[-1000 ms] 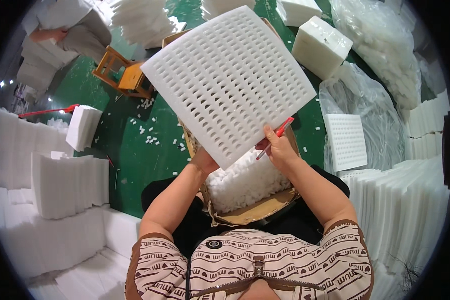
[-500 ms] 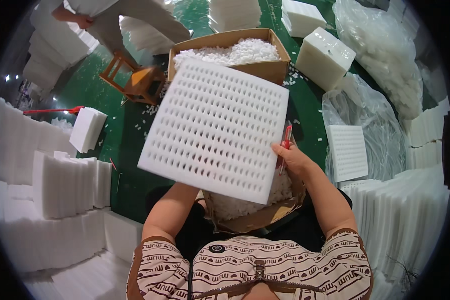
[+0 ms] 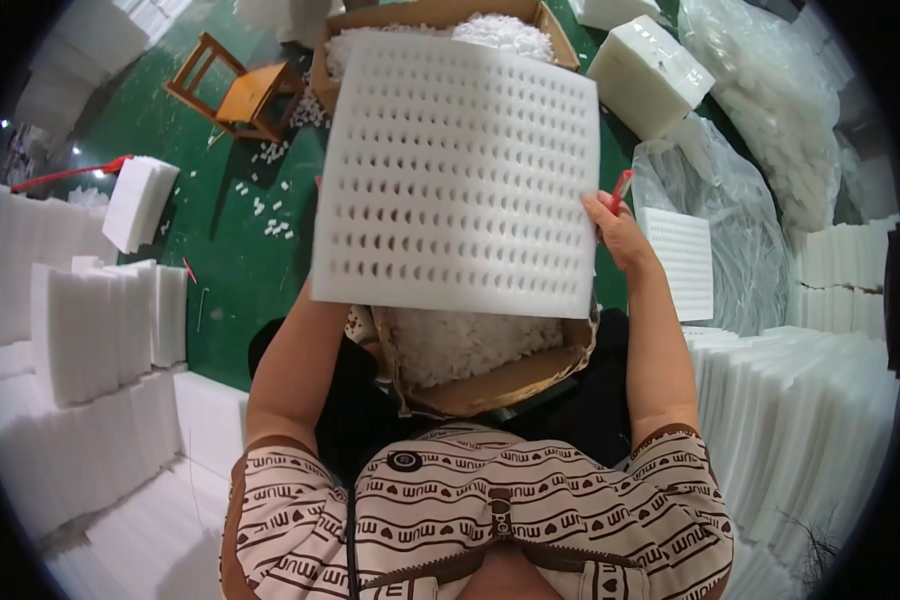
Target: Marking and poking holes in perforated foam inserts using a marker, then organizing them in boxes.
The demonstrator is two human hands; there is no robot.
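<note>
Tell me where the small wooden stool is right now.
In the head view the wooden stool stands on the green floor at upper left, left of the cardboard box of foam bits and beyond the perforated foam sheet.

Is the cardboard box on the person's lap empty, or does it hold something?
It holds something. The cardboard box is open at the top, and small white foam pieces fill it under the perforated foam sheet.
</note>
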